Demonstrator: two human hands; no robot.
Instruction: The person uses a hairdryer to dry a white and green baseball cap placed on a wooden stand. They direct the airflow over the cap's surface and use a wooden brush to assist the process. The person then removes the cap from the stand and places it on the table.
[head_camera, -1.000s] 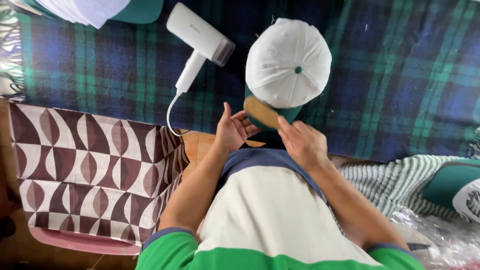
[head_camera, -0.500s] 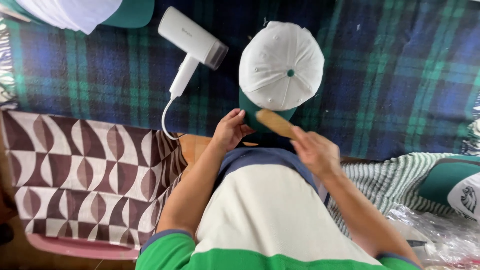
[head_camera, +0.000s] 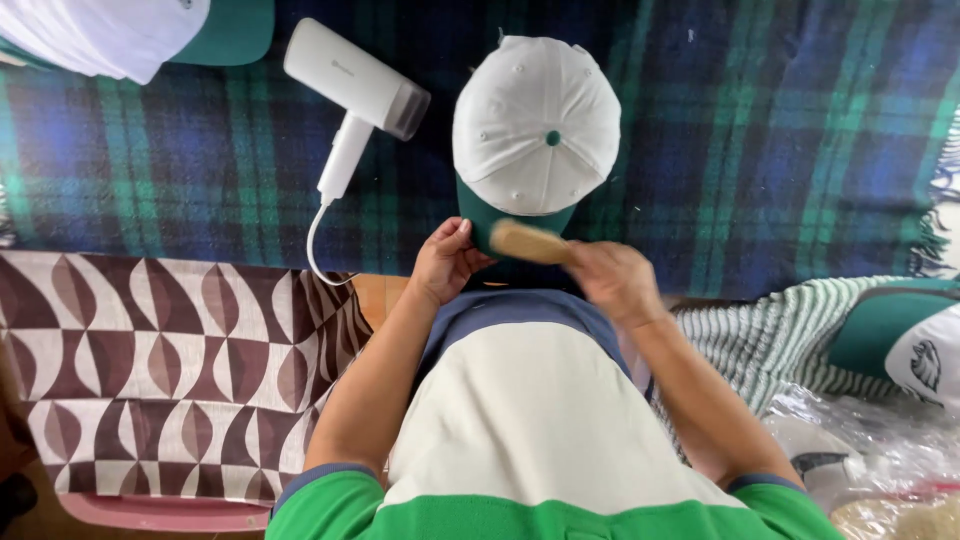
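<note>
A white baseball cap (head_camera: 535, 125) with a green brim lies on the blue and green plaid blanket (head_camera: 750, 150), crown up, brim toward me. My left hand (head_camera: 445, 262) pinches the left edge of the brim. A small wooden brush (head_camera: 530, 242) is gripped in my right hand (head_camera: 612, 282) and rests across the brim; that hand is blurred by motion.
A white handheld steamer (head_camera: 355, 90) with its cord lies left of the cap. More white and green caps (head_camera: 120, 30) sit at top left. A brown patterned cloth (head_camera: 150, 370) covers the left side. Another cap (head_camera: 905, 345) on striped fabric and plastic bags (head_camera: 880, 460) lie right.
The brush has shifted along the brim, first rightward and now back toward the middle, with my right hand moving. My left hand stays on the brim.
</note>
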